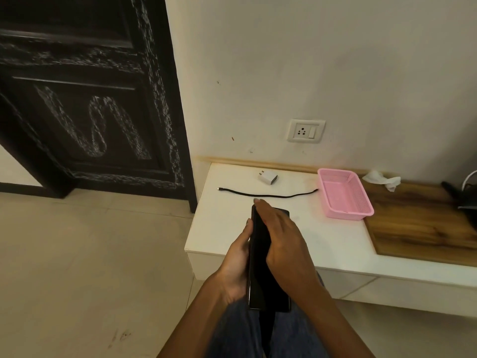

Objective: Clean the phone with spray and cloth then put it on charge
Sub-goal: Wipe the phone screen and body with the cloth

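A black phone [259,267] is held upright in front of me, over the near edge of a low white shelf [227,223]. My left hand [236,264] grips its left side from below. My right hand [281,239] lies across its right side and top, fingers stretched toward the far end. On the shelf behind lie a black charging cable [268,194], stretched out left to right, and a white charger plug [268,177]. A white wall socket [305,131] with a switch sits above them. A crumpled white cloth [382,178] rests further right. No spray bottle shows.
An empty pink plastic basket [344,193] stands right of the cable. A wooden board surface [423,223] continues the shelf to the right, with a dark object [464,200] at the frame edge. A dark carved door [85,99] fills the left. My jeans-clad legs are below.
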The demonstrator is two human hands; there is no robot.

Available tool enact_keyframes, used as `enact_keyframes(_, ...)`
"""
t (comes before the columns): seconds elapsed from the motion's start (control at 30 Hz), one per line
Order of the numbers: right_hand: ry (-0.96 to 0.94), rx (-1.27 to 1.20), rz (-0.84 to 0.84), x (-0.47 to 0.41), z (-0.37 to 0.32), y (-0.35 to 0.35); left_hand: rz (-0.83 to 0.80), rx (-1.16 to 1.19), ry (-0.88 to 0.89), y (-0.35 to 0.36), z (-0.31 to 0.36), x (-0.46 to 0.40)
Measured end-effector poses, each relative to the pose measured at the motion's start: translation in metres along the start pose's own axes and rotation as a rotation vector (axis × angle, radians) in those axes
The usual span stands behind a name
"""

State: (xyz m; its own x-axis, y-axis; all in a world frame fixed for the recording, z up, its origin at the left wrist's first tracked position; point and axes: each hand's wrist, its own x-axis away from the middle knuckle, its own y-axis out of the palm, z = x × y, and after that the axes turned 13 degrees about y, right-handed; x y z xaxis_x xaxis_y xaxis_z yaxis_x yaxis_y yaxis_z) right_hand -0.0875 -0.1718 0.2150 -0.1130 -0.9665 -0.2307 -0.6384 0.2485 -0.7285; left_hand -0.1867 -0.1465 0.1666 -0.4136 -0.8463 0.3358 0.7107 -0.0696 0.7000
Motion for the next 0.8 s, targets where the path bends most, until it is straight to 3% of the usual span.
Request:
enact_keyframes(0.43, -0.056, -0.004, -0.090, 0.002, 0.007, -0.002, -0.033, 0.022, 0.008, -0.010, 0.001, -0.002)
enact_keyframes(0.67, -0.002, -0.046, -0.023, 0.003, 0.017, -0.004, -0.019, -0.024, -0.024, -0.009, -0.001, -0.004)
enact_keyframes(0.8, -0.062, -0.051, -0.042, 0.007, 0.010, 0.001, -0.032, 0.023, -0.027, -0.008, 0.000, -0.007)
